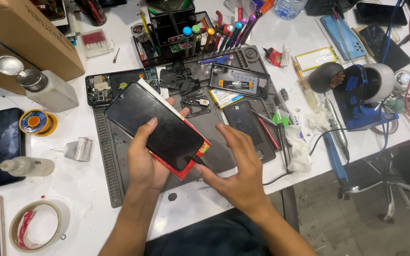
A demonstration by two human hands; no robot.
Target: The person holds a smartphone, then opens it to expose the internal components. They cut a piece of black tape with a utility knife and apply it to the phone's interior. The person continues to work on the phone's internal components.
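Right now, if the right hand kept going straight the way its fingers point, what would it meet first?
The right hand points up and left toward the black phone screen on its red-edged backing, held in the left hand. It would probably meet that panel's lower right edge first, though the height gap is unclear.

Glossy black phone screen on red-and-white backing card, over dark grey mat.

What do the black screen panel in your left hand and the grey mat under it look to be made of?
The screen panel, held in the left hand, looks like glass: smooth, glossy black, with faint smudges and soft reflections. The mat looks like silicone or rubber: matte grey, with moulded ridges along its left edge and recessed trays at the top. The right hand hovers beside the panel.
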